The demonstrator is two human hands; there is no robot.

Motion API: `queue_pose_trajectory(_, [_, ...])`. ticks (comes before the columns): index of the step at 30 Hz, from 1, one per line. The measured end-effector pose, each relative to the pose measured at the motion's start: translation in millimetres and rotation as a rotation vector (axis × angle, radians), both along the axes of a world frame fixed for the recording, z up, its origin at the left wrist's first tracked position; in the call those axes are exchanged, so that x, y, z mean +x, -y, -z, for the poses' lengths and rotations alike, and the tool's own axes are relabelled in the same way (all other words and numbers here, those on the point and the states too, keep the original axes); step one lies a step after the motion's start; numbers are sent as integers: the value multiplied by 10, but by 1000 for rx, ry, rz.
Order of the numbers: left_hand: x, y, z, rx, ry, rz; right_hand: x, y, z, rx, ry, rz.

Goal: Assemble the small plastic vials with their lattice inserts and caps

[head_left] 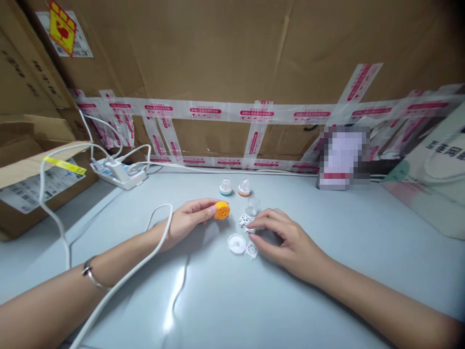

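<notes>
Holding hand, left: the left hand (194,214) pinches the round orange plastic piece (222,210), its fingers closed on the rim, just above the table (218,300), toward the far edge.
Right hand: the right hand (286,237) has thumb and forefinger narrow around the small white plastic part (250,230); whether it is gripped, I cannot tell.
White parts: the white openwork wheel-like part (244,220) lies beside the right forefinger; nearer the near edge lie the round white shallow dish (237,244) and the white spoked part (252,250), side by side.
Clear cup: the clear rounded plastic cup (252,207) stands beyond the openwork part.
Domes: the clear dome with teal base (225,187) and the clear dome with orange base (244,187) stand nearer the far edge.
Far left corner: white power strip (125,177), plugged-in cables.
Far right: a blurred-out upright phone (337,160), near the far edge.
</notes>
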State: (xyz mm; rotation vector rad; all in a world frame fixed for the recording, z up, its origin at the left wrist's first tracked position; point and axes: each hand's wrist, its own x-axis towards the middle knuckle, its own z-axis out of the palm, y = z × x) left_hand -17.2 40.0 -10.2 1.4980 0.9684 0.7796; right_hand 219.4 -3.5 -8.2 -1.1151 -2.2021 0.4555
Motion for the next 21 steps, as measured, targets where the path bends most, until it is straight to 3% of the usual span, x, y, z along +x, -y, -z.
queue_pose_trajectory(12, [142, 138, -130, 21, -11, 165, -123, 54, 50, -59, 139, 63])
queue_pose_trajectory(21, [161, 96, -106, -15, -25, 244, -122, 62, 57, 6, 152, 50])
